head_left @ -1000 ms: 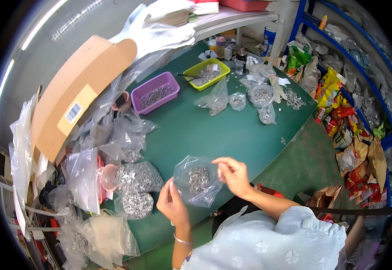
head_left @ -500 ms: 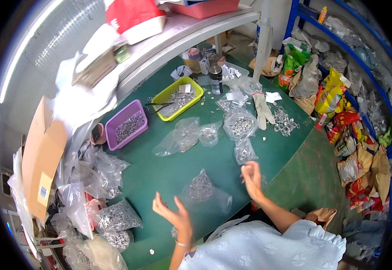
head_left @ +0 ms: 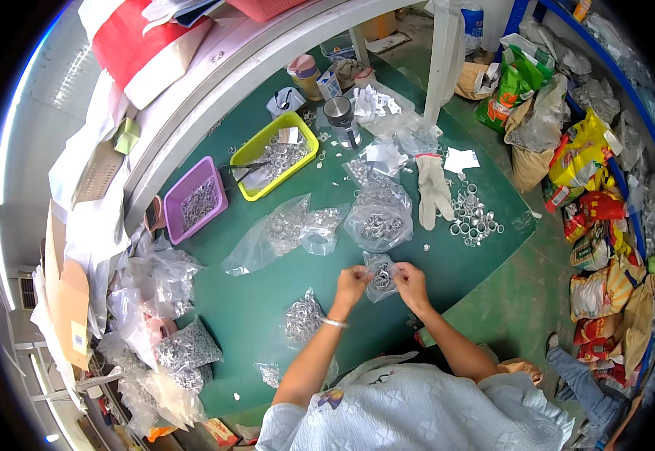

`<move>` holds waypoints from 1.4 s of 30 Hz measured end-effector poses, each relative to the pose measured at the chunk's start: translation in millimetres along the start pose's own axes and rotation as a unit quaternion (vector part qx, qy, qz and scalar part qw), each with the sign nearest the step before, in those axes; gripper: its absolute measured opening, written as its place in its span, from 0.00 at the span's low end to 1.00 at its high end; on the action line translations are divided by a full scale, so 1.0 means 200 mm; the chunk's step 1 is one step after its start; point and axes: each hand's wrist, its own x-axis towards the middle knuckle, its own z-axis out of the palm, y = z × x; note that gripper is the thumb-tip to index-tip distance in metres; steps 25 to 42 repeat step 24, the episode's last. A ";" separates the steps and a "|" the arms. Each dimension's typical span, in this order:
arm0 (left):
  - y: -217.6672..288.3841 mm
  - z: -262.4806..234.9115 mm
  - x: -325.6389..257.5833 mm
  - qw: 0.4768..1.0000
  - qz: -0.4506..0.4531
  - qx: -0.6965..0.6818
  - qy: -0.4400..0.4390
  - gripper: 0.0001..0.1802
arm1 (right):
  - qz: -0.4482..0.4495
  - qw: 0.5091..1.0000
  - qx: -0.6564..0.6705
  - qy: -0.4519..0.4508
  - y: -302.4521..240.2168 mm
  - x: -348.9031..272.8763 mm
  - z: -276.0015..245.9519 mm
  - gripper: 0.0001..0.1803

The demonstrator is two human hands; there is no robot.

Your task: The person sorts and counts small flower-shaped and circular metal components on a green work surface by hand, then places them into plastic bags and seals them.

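Note:
My left hand [head_left: 353,286] and my right hand [head_left: 409,285] pinch opposite sides of a small clear plastic bag [head_left: 380,276] with silvery metal rings inside. The fingers of both hands are closed on its plastic. Just beyond it sits a larger clear bag of rings [head_left: 382,225]. Left of my left forearm lies a clear bag of small metal parts [head_left: 303,319], with a little bag of parts [head_left: 269,374] nearer to me. Farther left, a flat clear bag of metal pieces [head_left: 286,225] rests beside a smaller filled bag [head_left: 322,229].
A purple basket [head_left: 220,197] and a yellow-green tray [head_left: 309,156] hold metal parts. Loose rings [head_left: 474,218] lie by a pale glove [head_left: 434,197] on the right. A steel-lidded jar [head_left: 340,120] stands at the back. Stuffed bags [head_left: 188,346] crowd the left edge; a white shelf [head_left: 267,64] overhangs the far side.
My hands, apart and loosely open before, have come together on the small bag of rings. The bag is now nearer to me and left of where it lay. The head view has shifted.

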 end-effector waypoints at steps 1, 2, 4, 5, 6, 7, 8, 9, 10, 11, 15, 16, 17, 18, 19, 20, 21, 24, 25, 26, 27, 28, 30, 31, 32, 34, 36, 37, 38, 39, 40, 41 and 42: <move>0.02 0.00 -0.03 0.997 0.034 0.064 0.020 0.14 | -0.007 1.000 0.004 0.007 -0.01 -0.02 -0.01 0.05; 0.09 0.00 -0.11 0.995 0.040 0.078 0.052 0.12 | -0.015 1.000 0.006 0.014 -0.10 -0.06 -0.04 0.05; 0.26 -0.01 -0.27 0.986 0.058 0.111 0.108 0.09 | -0.044 0.995 0.072 0.044 -0.11 -0.09 -0.03 0.03; 0.21 -0.02 -0.27 0.983 0.053 0.117 0.130 0.08 | 0.031 0.992 0.119 0.020 -0.11 -0.10 -0.03 0.03; 0.13 -0.01 -0.26 0.981 0.050 0.121 0.146 0.08 | 0.105 0.981 0.163 0.001 -0.12 -0.08 -0.04 0.04; 0.06 -0.02 -0.26 0.978 0.047 0.125 0.163 0.07 | 0.179 0.962 0.207 -0.016 -0.12 -0.07 -0.05 0.05; 0.04 0.00 -0.26 0.969 0.095 0.142 0.177 0.07 | 0.146 0.976 0.158 -0.011 -0.14 -0.08 -0.02 0.07; 0.07 0.01 -0.27 0.972 0.064 0.128 0.189 0.06 | 0.147 0.973 0.178 -0.018 -0.17 -0.08 -0.01 0.08; 0.10 0.01 -0.31 0.973 0.033 0.114 0.199 0.06 | 0.127 0.971 0.199 -0.028 -0.18 -0.11 -0.01 0.07; 0.14 -0.01 -0.34 0.972 0.001 0.099 0.213 0.06 | 0.105 0.969 0.220 -0.042 -0.19 -0.13 -0.01 0.07; 0.03 -0.09 -0.29 0.988 -0.070 -0.117 0.079 0.08 | 0.168 0.949 0.156 -0.215 -0.09 -0.08 -0.07 0.10; -0.02 -0.08 -0.30 0.992 -0.066 -0.053 0.091 0.08 | 0.130 0.967 0.073 -0.206 -0.08 -0.10 -0.07 0.09; 0.02 -0.09 -0.33 0.993 -0.063 0.012 0.102 0.08 | 0.035 0.987 -0.035 -0.155 -0.15 -0.11 -0.05 0.09; 0.02 -0.09 -0.36 0.989 -0.060 0.077 0.111 0.08 | -0.059 0.983 -0.144 -0.100 -0.25 -0.15 -0.05 0.08; -0.04 -0.08 -0.37 0.993 -0.061 0.023 0.097 0.07 | -0.149 0.956 -0.250 -0.045 -0.31 -0.18 -0.04 0.07; -0.13 -0.08 -0.37 0.994 -0.062 -0.032 0.085 0.07 | -0.121 0.952 -0.280 -0.036 -0.33 -0.18 -0.03 0.08; -0.16 -0.07 -0.37 0.992 -0.061 -0.088 0.074 0.06 | -0.114 0.938 -0.323 -0.053 -0.32 -0.18 -0.04 0.09; -0.15 -0.08 -0.41 0.948 -0.135 -0.281 0.068 0.07 | -0.100 0.904 -0.407 -0.084 -0.26 -0.17 -0.05 0.11; -0.15 -0.08 -0.41 0.948 -0.135 -0.281 0.068 0.07 | -0.100 0.904 -0.407 -0.084 -0.26 -0.17 -0.05 0.11; -0.15 -0.08 -0.41 0.948 -0.135 -0.281 0.068 0.07 | -0.100 0.904 -0.407 -0.084 -0.26 -0.17 -0.05 0.11; -0.15 -0.08 -0.41 0.948 -0.135 -0.281 0.068 0.07 | -0.100 0.904 -0.407 -0.084 -0.26 -0.17 -0.05 0.11; -0.15 -0.08 -0.41 0.948 -0.135 -0.281 0.068 0.07 | -0.100 0.904 -0.407 -0.084 -0.26 -0.17 -0.05 0.11; -0.15 -0.08 -0.41 0.948 -0.135 -0.281 0.068 0.07 | -0.100 0.904 -0.407 -0.084 -0.26 -0.17 -0.05 0.11; -0.15 -0.08 -0.41 0.948 -0.135 -0.281 0.068 0.07 | -0.100 0.904 -0.407 -0.084 -0.26 -0.17 -0.05 0.11; -0.15 -0.08 -0.41 0.948 -0.135 -0.281 0.068 0.07 | -0.100 0.904 -0.407 -0.084 -0.26 -0.17 -0.05 0.11; -0.15 -0.08 -0.41 0.948 -0.135 -0.281 0.068 0.07 | -0.100 0.904 -0.407 -0.084 -0.26 -0.17 -0.05 0.11; -0.15 -0.08 -0.41 0.948 -0.135 -0.281 0.068 0.07 | -0.100 0.904 -0.407 -0.084 -0.26 -0.17 -0.05 0.11; -0.15 -0.08 -0.41 0.948 -0.135 -0.281 0.068 0.07 | -0.100 0.904 -0.407 -0.084 -0.26 -0.17 -0.05 0.11; -0.15 -0.08 -0.41 0.948 -0.135 -0.281 0.068 0.07 | -0.100 0.904 -0.407 -0.084 -0.26 -0.17 -0.05 0.11; -0.15 -0.08 -0.41 0.948 -0.135 -0.281 0.068 0.07 | -0.100 0.904 -0.407 -0.084 -0.26 -0.17 -0.05 0.11; -0.15 -0.08 -0.41 0.948 -0.135 -0.281 0.068 0.07 | -0.100 0.904 -0.407 -0.084 -0.26 -0.17 -0.05 0.11; -0.15 -0.08 -0.41 0.948 -0.135 -0.281 0.068 0.07 | -0.100 0.904 -0.407 -0.084 -0.26 -0.17 -0.05 0.11; -0.15 -0.08 -0.41 0.948 -0.135 -0.281 0.068 0.07 | -0.100 0.904 -0.407 -0.084 -0.26 -0.17 -0.05 0.11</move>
